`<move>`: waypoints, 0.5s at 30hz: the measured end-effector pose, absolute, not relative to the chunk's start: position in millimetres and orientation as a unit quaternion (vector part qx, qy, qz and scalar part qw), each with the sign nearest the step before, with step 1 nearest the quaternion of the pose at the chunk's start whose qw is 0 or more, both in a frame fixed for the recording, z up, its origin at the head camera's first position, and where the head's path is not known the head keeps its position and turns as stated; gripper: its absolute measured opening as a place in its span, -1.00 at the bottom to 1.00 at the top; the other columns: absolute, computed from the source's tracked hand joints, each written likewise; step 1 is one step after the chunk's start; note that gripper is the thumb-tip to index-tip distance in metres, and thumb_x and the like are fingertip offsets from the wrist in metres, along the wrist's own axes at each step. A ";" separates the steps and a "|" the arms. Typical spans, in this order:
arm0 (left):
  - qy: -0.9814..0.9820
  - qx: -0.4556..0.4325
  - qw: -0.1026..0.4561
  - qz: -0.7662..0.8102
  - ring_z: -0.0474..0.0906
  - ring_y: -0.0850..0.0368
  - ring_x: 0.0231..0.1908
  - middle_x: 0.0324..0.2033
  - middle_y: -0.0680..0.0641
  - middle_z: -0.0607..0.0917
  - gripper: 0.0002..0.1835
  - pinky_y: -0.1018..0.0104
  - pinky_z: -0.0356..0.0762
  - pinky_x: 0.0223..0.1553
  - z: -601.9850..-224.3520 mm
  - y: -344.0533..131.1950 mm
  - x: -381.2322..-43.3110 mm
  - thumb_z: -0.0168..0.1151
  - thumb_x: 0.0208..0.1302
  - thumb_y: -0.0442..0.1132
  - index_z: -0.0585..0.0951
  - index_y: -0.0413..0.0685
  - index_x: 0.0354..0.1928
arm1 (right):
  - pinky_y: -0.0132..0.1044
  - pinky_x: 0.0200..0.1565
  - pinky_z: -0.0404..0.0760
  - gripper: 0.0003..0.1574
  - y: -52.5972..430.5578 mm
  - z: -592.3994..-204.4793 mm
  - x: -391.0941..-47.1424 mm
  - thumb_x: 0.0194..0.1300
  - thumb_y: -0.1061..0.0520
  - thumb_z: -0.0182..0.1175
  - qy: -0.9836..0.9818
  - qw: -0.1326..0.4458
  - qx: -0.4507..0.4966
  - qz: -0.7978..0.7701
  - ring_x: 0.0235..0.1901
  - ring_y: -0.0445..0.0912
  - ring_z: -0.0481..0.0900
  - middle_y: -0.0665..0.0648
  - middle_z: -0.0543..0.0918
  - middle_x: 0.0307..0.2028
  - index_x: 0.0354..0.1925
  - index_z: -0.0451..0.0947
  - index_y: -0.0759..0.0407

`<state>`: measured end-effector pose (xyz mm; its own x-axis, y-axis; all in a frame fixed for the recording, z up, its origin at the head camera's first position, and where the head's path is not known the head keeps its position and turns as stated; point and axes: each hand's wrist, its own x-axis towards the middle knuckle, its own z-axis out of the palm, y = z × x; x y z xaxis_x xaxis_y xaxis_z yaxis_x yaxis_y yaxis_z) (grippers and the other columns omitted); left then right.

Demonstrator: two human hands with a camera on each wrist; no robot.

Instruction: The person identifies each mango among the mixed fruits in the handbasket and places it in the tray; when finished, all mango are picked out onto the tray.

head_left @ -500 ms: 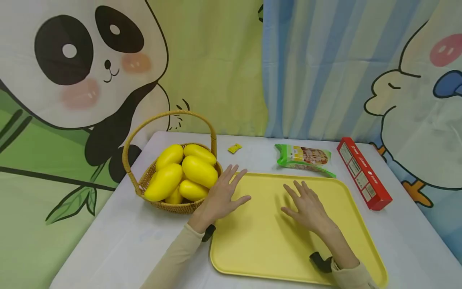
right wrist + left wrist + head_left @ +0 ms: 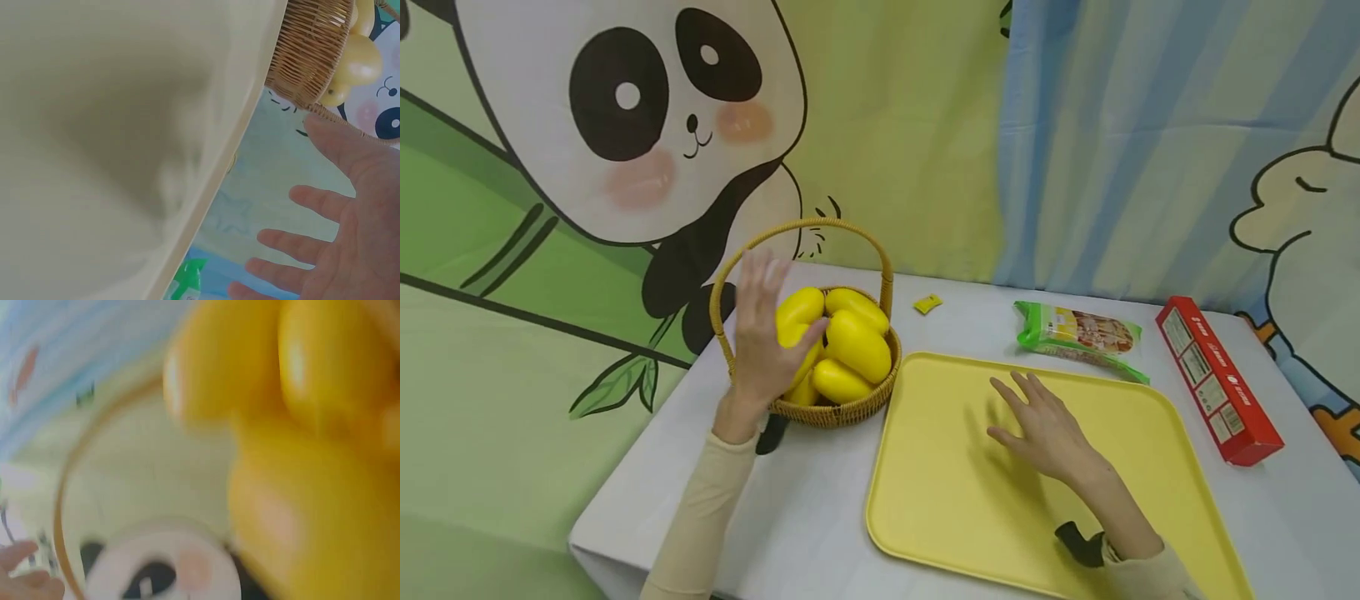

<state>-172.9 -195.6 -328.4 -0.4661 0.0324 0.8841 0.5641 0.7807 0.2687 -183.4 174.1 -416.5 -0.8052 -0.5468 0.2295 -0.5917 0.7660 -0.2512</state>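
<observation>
A wicker basket [image 2: 850, 414] with an arched handle holds several yellow mangoes [image 2: 859, 346]. My left hand [image 2: 762, 342], fingers raised and straight, overlaps the basket's left side in the head view and holds nothing. In the left wrist view the mangoes [image 2: 312, 506] loom large and blurred, with fingertips [image 2: 28, 575] at the lower left corner. Over the yellow tray [image 2: 940, 500] hovers my right hand [image 2: 1048, 429], its fingers spread and nothing in them. The right wrist view shows that same hand [image 2: 350, 231] beside the tray's edge.
Behind the tray lies a green snack packet [image 2: 1078, 333]. A long red box [image 2: 1221, 383] rests at the right side of the white table [image 2: 820, 500]. Near the back, a small yellow wrapped piece [image 2: 927, 303] lies right of the basket. A printed curtain [image 2: 910, 150] hangs behind the table.
My left hand has moved left from the tray's edge to the basket's left side, with its fingers now pointing up. My right hand stays over the tray. The head view has turned left.
</observation>
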 end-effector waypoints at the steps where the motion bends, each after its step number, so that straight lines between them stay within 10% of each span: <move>1: -0.805 -0.157 0.498 -0.281 -0.05 -0.24 0.45 0.41 -0.25 0.21 -0.19 -0.15 -0.10 0.41 -324.3 -208.9 -173.9 0.13 0.26 0.26 0.30 -0.16 0.35 | 0.36 0.13 0.31 -0.14 174.3 -415.3 -183.1 0.22 -0.07 0.31 -0.937 0.070 0.304 0.155 0.30 0.45 0.17 0.51 0.27 0.29 0.35 0.27 0.24; 7: -0.821 -0.036 0.385 -0.420 0.23 -0.02 0.36 0.35 -0.16 0.34 -0.30 0.12 0.14 0.38 -315.3 -274.6 -171.6 0.23 0.31 -0.02 0.24 -0.02 0.42 | 0.34 0.13 0.33 -0.15 169.1 -408.2 -186.2 0.21 -0.05 0.32 -0.932 0.078 0.322 0.146 0.28 0.45 0.20 0.51 0.29 0.28 0.35 0.29 0.24; 15: -0.745 -0.069 0.200 -0.633 0.71 0.26 -0.26 -0.24 0.14 0.75 -0.62 0.42 0.63 -0.20 -334.3 -307.0 -164.7 0.09 0.41 -0.18 0.47 -0.14 0.20 | 0.30 0.16 0.32 -0.13 138.9 -396.2 -196.7 0.24 -0.10 0.29 -0.925 0.055 0.348 0.143 0.32 0.40 0.17 0.45 0.28 0.31 0.38 0.24 0.20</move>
